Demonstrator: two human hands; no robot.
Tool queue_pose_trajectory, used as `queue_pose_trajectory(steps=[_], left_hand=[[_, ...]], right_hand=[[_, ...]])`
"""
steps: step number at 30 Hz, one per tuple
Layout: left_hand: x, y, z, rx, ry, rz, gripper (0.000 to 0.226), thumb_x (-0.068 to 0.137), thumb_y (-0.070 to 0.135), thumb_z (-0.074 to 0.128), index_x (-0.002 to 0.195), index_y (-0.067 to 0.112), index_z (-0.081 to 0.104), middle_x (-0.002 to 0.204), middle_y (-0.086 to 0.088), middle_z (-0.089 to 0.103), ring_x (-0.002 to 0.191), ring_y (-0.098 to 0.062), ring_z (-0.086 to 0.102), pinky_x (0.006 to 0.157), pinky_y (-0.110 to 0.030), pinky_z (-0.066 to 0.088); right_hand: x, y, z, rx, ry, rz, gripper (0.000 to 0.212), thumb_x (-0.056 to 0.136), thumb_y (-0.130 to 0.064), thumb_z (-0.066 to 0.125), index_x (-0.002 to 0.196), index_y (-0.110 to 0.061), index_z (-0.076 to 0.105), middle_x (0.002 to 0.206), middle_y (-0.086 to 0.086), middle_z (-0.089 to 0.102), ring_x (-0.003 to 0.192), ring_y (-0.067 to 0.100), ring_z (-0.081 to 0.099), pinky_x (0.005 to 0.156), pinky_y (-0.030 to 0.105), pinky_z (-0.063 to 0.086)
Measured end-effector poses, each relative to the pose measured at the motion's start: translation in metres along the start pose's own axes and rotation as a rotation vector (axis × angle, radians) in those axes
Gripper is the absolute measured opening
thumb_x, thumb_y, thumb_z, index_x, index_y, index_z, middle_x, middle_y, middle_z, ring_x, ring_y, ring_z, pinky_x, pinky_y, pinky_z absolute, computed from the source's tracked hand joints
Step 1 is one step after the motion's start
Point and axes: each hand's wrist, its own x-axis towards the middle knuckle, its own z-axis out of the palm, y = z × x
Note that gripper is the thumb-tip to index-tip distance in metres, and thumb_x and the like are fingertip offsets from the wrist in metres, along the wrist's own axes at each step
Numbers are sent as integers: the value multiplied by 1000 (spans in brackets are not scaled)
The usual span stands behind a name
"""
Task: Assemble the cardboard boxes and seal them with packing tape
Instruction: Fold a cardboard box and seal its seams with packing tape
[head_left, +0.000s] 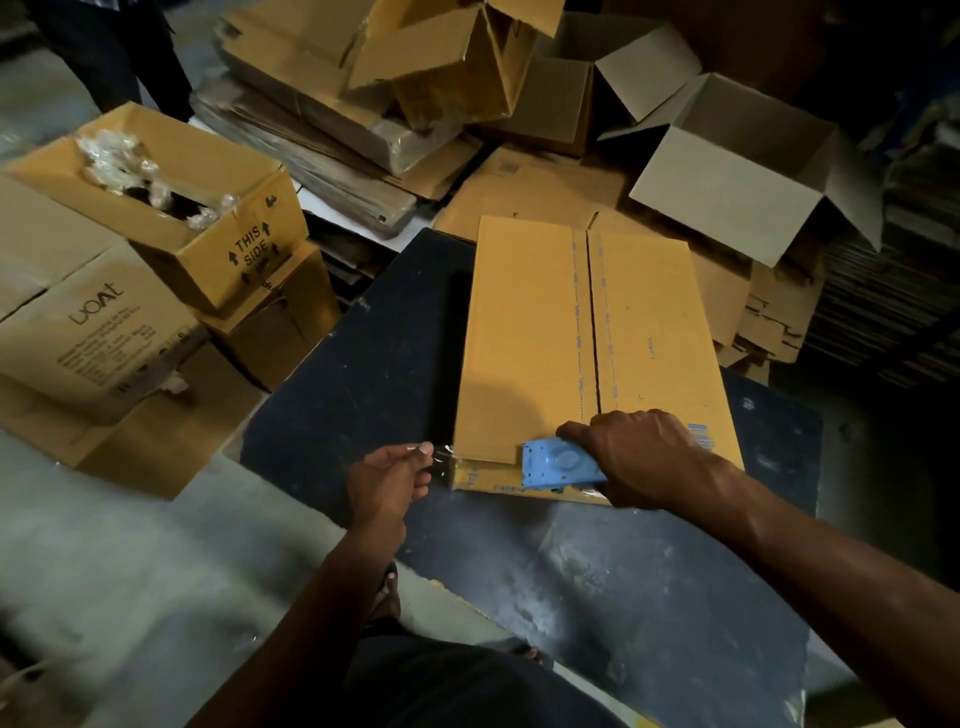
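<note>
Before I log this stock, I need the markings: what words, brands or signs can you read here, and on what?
"THIS SIDE" with up arrows: side of the open box holding plastic wrap.
"boAt": brand on the pale carton at left; the small lines under it are too blurred to read.
Blue print along the centre seam of the box on the table: too small to read.
Blue tape dispenser: no readable text.

A long yellow-brown cardboard box is laid on a dark blue board. A light-blue plastic tape dispenser is held at its near end, with printed brown cartons stacked to the left.
</note>
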Motion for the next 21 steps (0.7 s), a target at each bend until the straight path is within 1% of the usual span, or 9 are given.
queue_pose_trajectory(steps=[4, 6, 10, 14, 18, 21], left_hand=[[-6, 9, -6, -28, 13, 156, 10, 86, 8, 83, 93, 12, 76, 78, -5, 78, 65, -10, 71, 56, -21, 55], [-4, 11, -5, -25, 13, 157, 10, 86, 8, 82, 93, 12, 76, 78, -4, 78, 65, -10, 71, 55, -21, 54], [7, 2, -2, -30, 2, 50, 11, 86, 6, 82, 95, 6, 76, 82, -8, 78, 66, -13, 68, 51, -21, 51], [16, -8, -4, -29, -107, -35, 12, 90, 10, 79, 100, 4, 76, 85, -10, 77, 69, -14, 65, 57, -24, 50], [22, -10, 0, -53, -266, -206, 15, 90, 13, 79, 102, 5, 76, 80, -6, 76, 66, -13, 62, 66, -28, 54], [23, -12, 5, -54, -301, -264, 18, 90, 8, 77, 107, 2, 75, 70, -4, 71, 61, -13, 60, 61, -26, 54]], right_hand=[[-5, 9, 2, 84, -3, 13, 62, 88, -37, 66, 144, -41, 38, 113, -7, 64, 101, 22, 67, 74, 34, 53], [-5, 10, 1, 87, -6, 9, 64, 88, -37, 64, 146, -43, 36, 115, -8, 64, 104, 21, 67, 75, 34, 52], [4, 6, -4, 64, -31, 2, 64, 89, -35, 64, 147, -41, 38, 119, -6, 64, 108, 22, 66, 80, 35, 53], [7, 1, -6, 20, -67, 9, 68, 89, -35, 65, 149, -41, 34, 121, -4, 64, 108, 24, 67, 82, 36, 54], [9, -3, -8, -20, -80, 16, 72, 87, -34, 66, 151, -42, 32, 118, -4, 63, 105, 24, 68, 81, 36, 54], [12, -11, -9, -82, -108, 15, 71, 88, -33, 65, 151, -38, 33, 120, -2, 63, 107, 25, 68, 81, 35, 51]])
